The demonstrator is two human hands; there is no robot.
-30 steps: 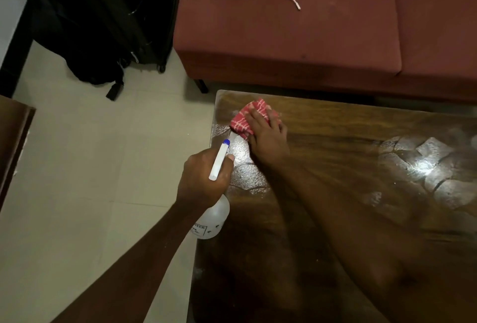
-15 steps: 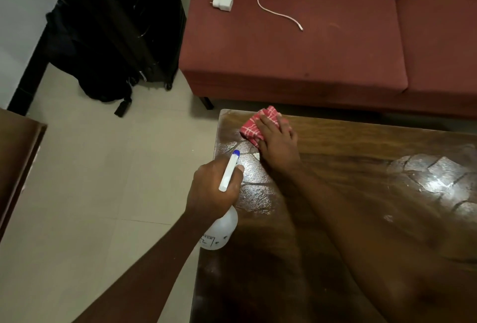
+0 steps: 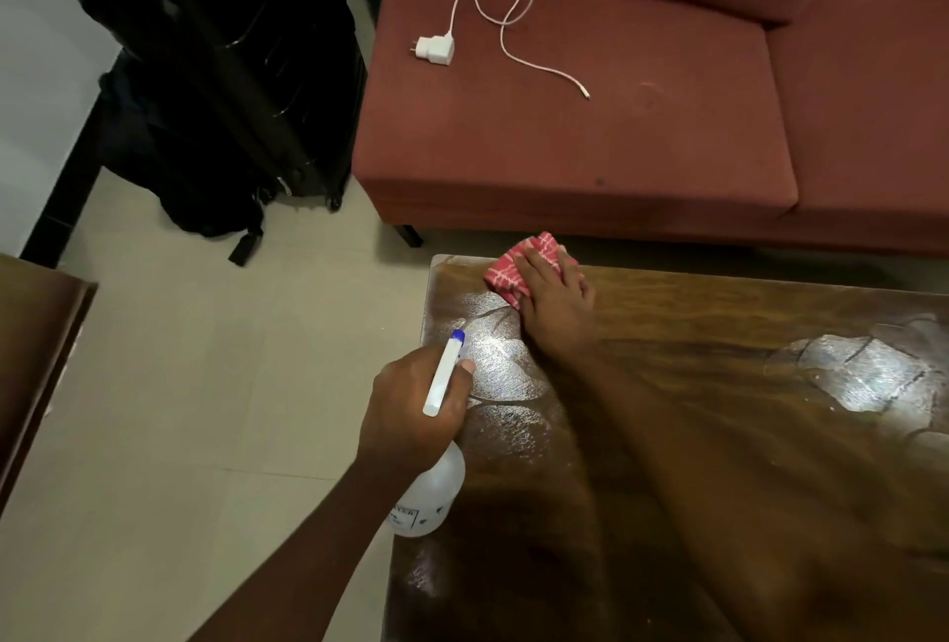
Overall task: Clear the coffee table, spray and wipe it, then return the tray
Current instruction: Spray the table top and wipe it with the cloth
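Saw a dark wooden coffee table (image 3: 719, 343) on pale floor tiles (image 3: 205, 410), streaked wet across its top. Found a red checked cloth (image 3: 506, 274) lying at the table's far left corner, by its far edge.

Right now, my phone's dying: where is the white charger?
In the head view, the white charger lies on the left seat cushion of the red sofa, beyond the coffee table.
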